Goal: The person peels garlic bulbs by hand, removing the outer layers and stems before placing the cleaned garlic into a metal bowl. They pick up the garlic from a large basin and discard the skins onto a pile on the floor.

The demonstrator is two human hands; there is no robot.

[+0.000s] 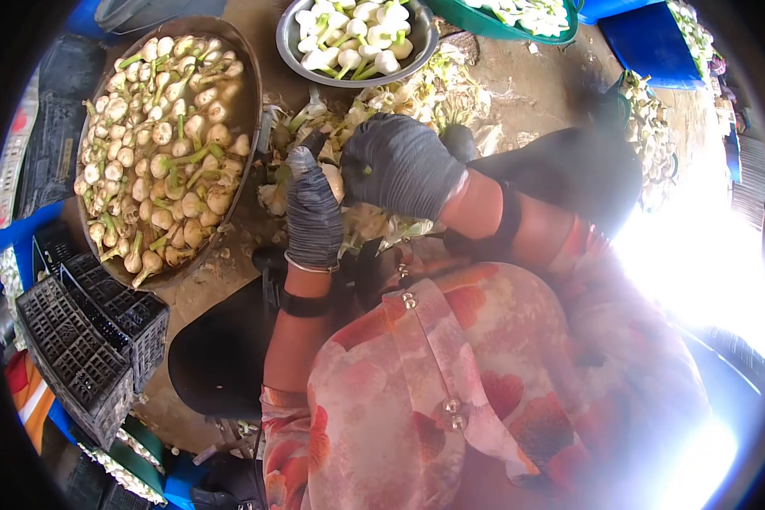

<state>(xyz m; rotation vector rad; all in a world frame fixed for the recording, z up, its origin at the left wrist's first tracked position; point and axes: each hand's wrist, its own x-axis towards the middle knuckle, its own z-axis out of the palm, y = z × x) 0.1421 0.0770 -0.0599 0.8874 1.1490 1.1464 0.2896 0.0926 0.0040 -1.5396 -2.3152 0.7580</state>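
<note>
My left hand (314, 212), in a dark ribbed glove, is closed around a garlic bulb (334, 182); a pale part of the bulb shows beside the fingers. Close against it on the right, my right hand (404, 166) is curled into a fist in the same kind of glove. A small greenish bit shows at that fist, but what it grips is hidden. Beneath and behind both hands lies a heap of garlic peelings (450, 89) and leaves on the ground.
A wide tub (253, 144) of unpeeled garlic in water stands at left. Beyond my hands is a metal bowl (291, 61) of white bulbs, with a green basin (476, 27) right of it. Black crates (76, 348) stand lower left, a blue container (650, 47) upper right.
</note>
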